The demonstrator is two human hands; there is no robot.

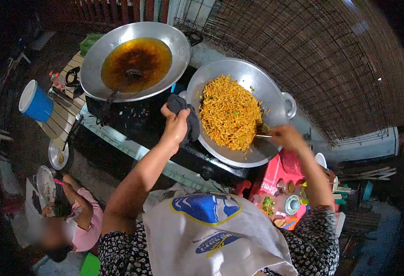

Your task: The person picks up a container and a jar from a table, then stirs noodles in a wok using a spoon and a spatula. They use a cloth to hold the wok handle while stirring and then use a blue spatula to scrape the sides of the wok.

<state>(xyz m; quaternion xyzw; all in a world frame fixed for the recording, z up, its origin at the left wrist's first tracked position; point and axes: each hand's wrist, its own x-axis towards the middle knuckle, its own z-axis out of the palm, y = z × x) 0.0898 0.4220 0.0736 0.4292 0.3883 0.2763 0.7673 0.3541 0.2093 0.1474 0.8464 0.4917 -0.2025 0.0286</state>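
A large silver wok [273, 94] is heaped with yellow-brown noodles [232, 110] flecked with green and orange. My left hand [176, 125] is closed on a dark folded cloth [193, 125] against the wok's left side, where the cloth covers the handle. At the lower right of the wok, my right hand [287, 138] grips a thin metal-handled utensil [263, 136]; its head is hidden in the noodles. The wok's right loop handle [290, 105] is bare.
Left of the noodles, another wok [90, 69] holds dark-bottomed oil [151, 55] and a ladle [133, 72]. Both woks sit on a black stove [133, 119]. A blue bucket [36, 102] stands on a slatted table [61, 122]. Seasoning containers [292, 204] fill a red tray [273, 177]. A person [84, 216] sits lower left.
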